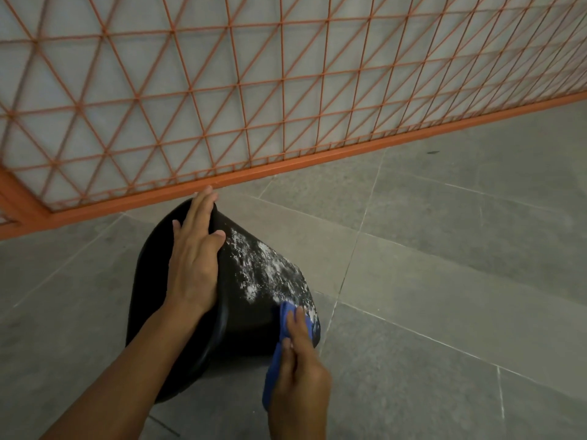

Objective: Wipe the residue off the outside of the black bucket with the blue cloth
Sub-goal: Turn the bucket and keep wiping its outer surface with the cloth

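The bucket [254, 312] lies tipped on the floor [444, 281], white residue [266, 268] just above the cloth [279, 354] pinched in the right hand [300, 382]. Left hand [193, 258] presses flat, steadying it. Wiping looks barely begun; next, firm strokes upward through the residue.

The grey tiled floor [444, 265] lies open to the right of the black plastic bucket [241, 300], and a hand can pass there freely. Behind the bucket, the orange metal lattice fence [254, 90] with its low bar closes the way. The left hand [193, 262] covers the bucket's upper side.
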`<state>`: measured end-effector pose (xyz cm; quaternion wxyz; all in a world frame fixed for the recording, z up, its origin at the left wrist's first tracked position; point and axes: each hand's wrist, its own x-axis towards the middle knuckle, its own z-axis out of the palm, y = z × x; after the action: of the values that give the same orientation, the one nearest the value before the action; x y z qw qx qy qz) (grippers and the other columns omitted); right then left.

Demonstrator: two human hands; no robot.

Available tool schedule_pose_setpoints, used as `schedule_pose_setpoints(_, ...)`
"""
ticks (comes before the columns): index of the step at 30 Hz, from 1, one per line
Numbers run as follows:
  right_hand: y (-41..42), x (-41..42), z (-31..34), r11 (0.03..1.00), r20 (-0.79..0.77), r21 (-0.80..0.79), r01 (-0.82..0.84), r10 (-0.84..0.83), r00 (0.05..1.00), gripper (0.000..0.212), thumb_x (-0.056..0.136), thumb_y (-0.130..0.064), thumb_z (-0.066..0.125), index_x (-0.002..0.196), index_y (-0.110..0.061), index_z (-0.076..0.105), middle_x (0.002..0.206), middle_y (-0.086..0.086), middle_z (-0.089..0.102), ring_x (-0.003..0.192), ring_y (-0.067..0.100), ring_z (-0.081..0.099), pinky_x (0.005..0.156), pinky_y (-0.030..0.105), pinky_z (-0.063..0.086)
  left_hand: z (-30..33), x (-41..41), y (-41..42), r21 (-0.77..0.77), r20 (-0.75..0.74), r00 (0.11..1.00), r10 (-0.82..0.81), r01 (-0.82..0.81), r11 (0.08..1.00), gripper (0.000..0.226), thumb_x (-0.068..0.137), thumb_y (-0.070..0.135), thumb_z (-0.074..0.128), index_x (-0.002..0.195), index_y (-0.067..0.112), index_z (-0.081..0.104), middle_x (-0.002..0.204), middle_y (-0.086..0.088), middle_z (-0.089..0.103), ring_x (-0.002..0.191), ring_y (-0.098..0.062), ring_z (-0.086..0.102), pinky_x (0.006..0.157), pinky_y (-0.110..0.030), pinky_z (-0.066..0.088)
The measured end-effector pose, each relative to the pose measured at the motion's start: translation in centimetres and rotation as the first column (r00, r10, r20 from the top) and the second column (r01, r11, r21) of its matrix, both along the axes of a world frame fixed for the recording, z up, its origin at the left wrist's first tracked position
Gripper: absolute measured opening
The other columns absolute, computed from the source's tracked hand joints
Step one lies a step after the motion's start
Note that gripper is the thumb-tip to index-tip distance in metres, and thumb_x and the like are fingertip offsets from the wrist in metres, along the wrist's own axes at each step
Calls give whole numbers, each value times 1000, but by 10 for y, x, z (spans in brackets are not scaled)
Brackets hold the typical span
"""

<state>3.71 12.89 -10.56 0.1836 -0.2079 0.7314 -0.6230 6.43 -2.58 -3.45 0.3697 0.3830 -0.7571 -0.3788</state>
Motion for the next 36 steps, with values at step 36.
schedule_pose_setpoints(36, -7, -81, -26, 879, -2, 465, -105, 120, 993, 33, 96, -10, 38, 122, -17, 57, 119, 7, 63, 108, 22, 58, 90, 24, 41, -1, -8, 3, -90, 38, 999, 1, 2, 996, 66, 78, 18, 31, 144, 17, 32, 148, 17, 21, 136, 11, 12, 110, -8, -7)
